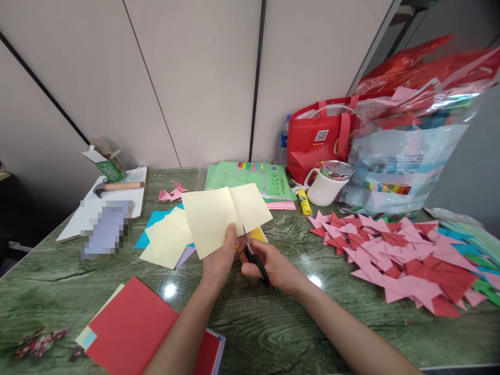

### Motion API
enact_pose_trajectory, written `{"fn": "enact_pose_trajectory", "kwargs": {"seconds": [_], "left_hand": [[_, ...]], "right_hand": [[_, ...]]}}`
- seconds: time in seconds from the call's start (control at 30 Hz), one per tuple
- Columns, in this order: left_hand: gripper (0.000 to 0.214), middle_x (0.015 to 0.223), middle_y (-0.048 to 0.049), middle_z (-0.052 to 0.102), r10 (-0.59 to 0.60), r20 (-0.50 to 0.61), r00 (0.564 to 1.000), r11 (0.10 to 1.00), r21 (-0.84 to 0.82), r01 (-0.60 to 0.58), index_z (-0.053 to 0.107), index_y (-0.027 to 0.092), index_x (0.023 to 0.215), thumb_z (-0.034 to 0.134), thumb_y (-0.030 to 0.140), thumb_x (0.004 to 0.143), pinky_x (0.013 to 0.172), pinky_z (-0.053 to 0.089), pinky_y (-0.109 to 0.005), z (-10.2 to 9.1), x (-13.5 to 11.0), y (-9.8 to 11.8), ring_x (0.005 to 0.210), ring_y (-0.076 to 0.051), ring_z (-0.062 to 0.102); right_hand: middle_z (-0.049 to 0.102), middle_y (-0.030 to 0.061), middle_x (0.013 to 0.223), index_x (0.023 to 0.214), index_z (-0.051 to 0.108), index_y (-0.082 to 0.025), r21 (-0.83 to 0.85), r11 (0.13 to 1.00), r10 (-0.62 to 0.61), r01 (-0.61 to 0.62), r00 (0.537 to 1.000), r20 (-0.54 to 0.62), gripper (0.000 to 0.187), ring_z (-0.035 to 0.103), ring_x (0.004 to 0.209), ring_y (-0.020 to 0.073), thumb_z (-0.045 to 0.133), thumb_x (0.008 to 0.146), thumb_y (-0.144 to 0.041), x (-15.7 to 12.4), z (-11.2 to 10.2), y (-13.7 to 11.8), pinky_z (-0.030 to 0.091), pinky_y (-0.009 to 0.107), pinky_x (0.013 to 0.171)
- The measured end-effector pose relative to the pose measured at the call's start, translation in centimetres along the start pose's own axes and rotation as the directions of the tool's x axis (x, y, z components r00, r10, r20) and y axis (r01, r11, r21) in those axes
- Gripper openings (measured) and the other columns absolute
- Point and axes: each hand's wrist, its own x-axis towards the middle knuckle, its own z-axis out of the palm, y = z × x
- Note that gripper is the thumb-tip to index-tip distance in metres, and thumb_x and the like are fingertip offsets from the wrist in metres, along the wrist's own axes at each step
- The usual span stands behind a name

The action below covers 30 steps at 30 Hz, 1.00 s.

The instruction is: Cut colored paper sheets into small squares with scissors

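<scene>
yellow sheet (219, 216), one; scissors (253, 258), one pair

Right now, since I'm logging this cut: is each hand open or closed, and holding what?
Left hand: closed on the yellow paper.
Right hand: closed on the scissors, blades at the paper's lower edge.

Two hands: a left hand (221, 260) and a right hand (275, 268). One raised pale yellow paper sheet (224, 216), one pair of black-handled scissors (254, 259), one white ceramic mug (324, 188), one yellow glue stick (304, 202), one wooden-handled hammer (117, 186), one red fabric tote bag (318, 143), one clear plastic bottle (283, 139). The folded pink and red paper pieces (394, 255) are too many to count.
</scene>
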Motion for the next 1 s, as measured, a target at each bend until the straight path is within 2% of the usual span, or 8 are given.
{"fn": "enact_pose_trajectory", "kwargs": {"seconds": [0.27, 0.7, 1.0], "left_hand": [[0.033, 0.107, -0.0056, 0.061, 0.024, 0.001, 1.000, 0.998, 0.051, -0.024, 0.058, 0.019, 0.101, 0.056, 0.032, 0.071, 0.100, 0.026, -0.031, 0.00, 0.02, -0.35, 0.106, -0.019, 0.051], [0.031, 0.107, -0.0057, 0.061, 0.038, 0.008, 0.999, 0.997, 0.059, -0.039, 0.059, 0.019, 0.098, 0.055, 0.034, 0.072, 0.099, 0.028, -0.030, -0.02, 0.07, -0.46, 0.105, -0.019, 0.052], [0.031, 0.108, -0.0055, 0.061, 0.027, 0.023, 0.999, 0.993, 0.112, -0.029, 0.058, 0.018, 0.100, 0.053, 0.033, 0.073, 0.099, 0.029, -0.029, -0.11, -0.03, -0.13, 0.104, -0.018, 0.053]], "right_hand": [[0.041, -0.0037, 0.066, 0.080, 0.049, -0.016, 0.003, 1.000, -0.005, 0.005, 1.000, -0.013, 0.043, 0.040, 0.060, 0.0100, 0.069, 0.059, -0.048, -0.01, 0.17, -0.27, 0.034, 0.025, 0.059], [0.043, -0.0042, 0.063, 0.080, 0.050, -0.016, 0.016, 1.000, -0.024, 0.024, 1.000, -0.014, 0.037, 0.039, 0.056, 0.0085, 0.069, 0.063, -0.042, 0.02, 0.14, 0.01, 0.031, 0.023, 0.054], [0.045, -0.0056, 0.059, 0.077, 0.050, -0.016, 0.050, 0.998, -0.024, 0.025, 0.999, -0.022, 0.038, 0.037, 0.052, 0.0070, 0.071, 0.059, -0.041, 0.08, 0.29, 0.22, 0.029, 0.021, 0.051]]}}
